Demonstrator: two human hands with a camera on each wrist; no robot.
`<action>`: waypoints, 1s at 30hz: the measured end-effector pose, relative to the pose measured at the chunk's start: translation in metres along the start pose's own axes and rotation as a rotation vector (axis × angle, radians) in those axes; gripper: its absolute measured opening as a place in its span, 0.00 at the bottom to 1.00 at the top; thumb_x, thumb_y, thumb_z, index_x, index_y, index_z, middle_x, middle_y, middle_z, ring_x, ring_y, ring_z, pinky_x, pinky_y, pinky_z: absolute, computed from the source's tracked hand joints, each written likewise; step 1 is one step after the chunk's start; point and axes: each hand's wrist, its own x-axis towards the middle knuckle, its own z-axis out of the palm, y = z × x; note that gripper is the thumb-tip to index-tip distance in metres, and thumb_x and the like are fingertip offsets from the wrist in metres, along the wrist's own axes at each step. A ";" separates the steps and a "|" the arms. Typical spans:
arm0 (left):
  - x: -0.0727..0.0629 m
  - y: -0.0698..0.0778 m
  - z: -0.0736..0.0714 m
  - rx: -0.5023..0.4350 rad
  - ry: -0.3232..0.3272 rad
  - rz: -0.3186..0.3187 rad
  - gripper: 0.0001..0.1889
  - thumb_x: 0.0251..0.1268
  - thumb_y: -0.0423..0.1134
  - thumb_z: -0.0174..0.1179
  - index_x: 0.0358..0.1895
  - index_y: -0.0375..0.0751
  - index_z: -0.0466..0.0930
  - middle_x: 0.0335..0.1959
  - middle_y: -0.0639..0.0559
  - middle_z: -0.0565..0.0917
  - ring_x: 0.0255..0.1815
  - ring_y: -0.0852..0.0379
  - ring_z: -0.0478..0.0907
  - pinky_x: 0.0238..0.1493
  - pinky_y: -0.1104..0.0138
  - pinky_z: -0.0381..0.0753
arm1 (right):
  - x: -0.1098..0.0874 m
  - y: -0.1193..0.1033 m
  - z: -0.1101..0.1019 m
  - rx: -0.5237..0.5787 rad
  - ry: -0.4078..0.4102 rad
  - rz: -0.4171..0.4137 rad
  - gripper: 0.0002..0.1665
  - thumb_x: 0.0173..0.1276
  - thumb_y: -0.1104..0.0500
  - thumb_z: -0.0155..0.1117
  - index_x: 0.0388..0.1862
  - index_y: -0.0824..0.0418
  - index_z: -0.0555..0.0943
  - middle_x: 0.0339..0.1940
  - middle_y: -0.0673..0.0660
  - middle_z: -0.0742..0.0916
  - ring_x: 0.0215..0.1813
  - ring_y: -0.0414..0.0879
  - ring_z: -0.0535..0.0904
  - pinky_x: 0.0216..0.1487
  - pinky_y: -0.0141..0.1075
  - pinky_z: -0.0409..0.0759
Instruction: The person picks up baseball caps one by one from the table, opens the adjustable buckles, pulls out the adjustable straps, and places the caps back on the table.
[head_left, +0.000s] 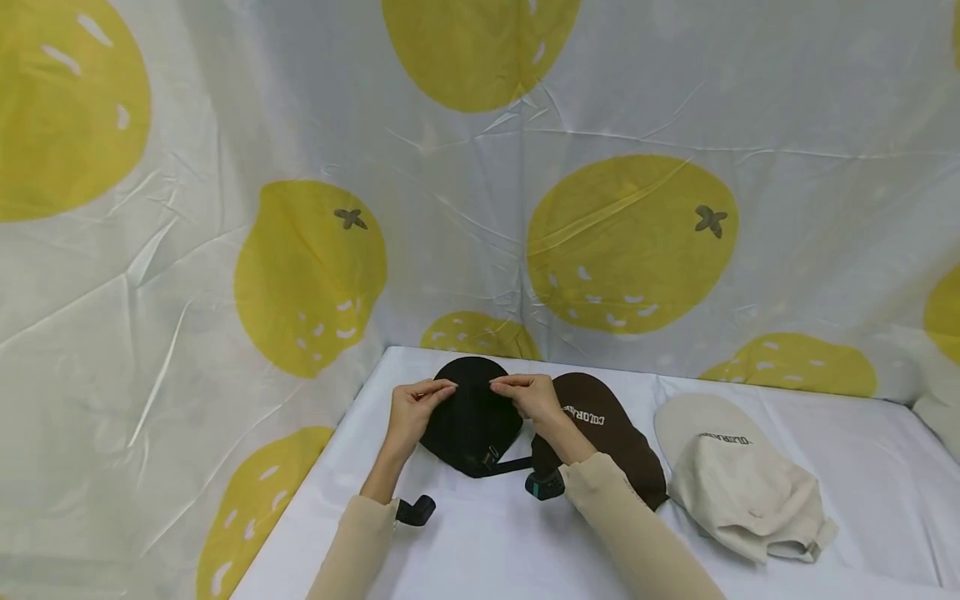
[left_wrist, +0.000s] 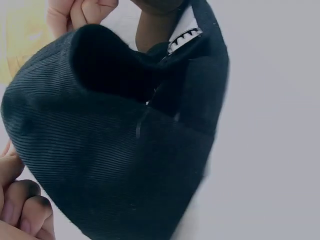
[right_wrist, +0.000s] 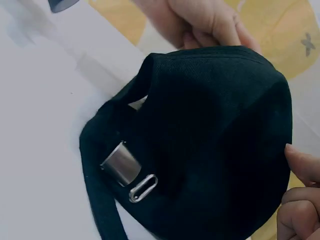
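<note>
A black cap (head_left: 471, 417) hangs between both hands, close over the white table. My left hand (head_left: 414, 408) pinches its left edge between thumb and fingertips. On the opposite edge, the thumb and fingers of my right hand (head_left: 534, 397) pinch the fabric. The right wrist view shows the cap's metal buckle (right_wrist: 121, 164), a small metal loop (right_wrist: 143, 188) and the strap (right_wrist: 102, 200) trailing loose. From the left wrist, the cap's opening (left_wrist: 107, 65) shows as a dark fold.
Right of the black cap lies a brown cap (head_left: 626, 442) with white lettering, partly behind my right forearm. Farther right sits a beige cap (head_left: 750, 492) with dark lettering. Lemon-printed cloth (head_left: 450, 217) hangs behind and left of the white-covered table (head_left: 480, 558).
</note>
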 end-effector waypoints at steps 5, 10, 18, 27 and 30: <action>-0.002 -0.005 -0.001 -0.013 0.000 -0.018 0.09 0.63 0.28 0.71 0.42 0.23 0.89 0.36 0.45 0.92 0.41 0.63 0.86 0.47 0.76 0.85 | -0.001 0.003 -0.001 0.011 -0.022 0.025 0.11 0.68 0.59 0.74 0.45 0.63 0.92 0.18 0.46 0.82 0.14 0.38 0.54 0.19 0.30 0.52; -0.002 -0.008 -0.001 -0.018 0.005 -0.028 0.09 0.64 0.28 0.70 0.42 0.23 0.89 0.35 0.49 0.92 0.41 0.65 0.85 0.47 0.76 0.84 | -0.001 0.003 -0.003 -0.004 -0.034 0.033 0.11 0.67 0.58 0.75 0.45 0.63 0.92 0.18 0.46 0.82 0.14 0.38 0.55 0.18 0.30 0.52; -0.004 -0.007 -0.003 0.017 -0.003 -0.035 0.09 0.64 0.31 0.71 0.42 0.27 0.90 0.34 0.56 0.92 0.43 0.64 0.86 0.49 0.75 0.84 | -0.003 0.000 -0.008 -0.087 -0.050 -0.011 0.12 0.69 0.57 0.74 0.47 0.62 0.91 0.12 0.43 0.72 0.13 0.38 0.55 0.18 0.30 0.53; -0.011 0.009 -0.003 0.019 0.019 -0.001 0.08 0.64 0.31 0.72 0.43 0.30 0.91 0.36 0.57 0.92 0.45 0.62 0.86 0.52 0.74 0.84 | -0.024 -0.030 -0.045 -0.148 -0.034 -0.069 0.20 0.70 0.48 0.73 0.52 0.61 0.90 0.12 0.42 0.69 0.19 0.38 0.58 0.23 0.32 0.57; -0.014 0.021 0.000 -0.021 0.028 0.023 0.08 0.64 0.30 0.71 0.43 0.28 0.90 0.36 0.57 0.92 0.45 0.62 0.87 0.52 0.73 0.85 | -0.035 -0.038 -0.065 -0.149 -0.038 -0.079 0.23 0.70 0.46 0.73 0.54 0.61 0.89 0.14 0.41 0.70 0.19 0.38 0.58 0.24 0.31 0.60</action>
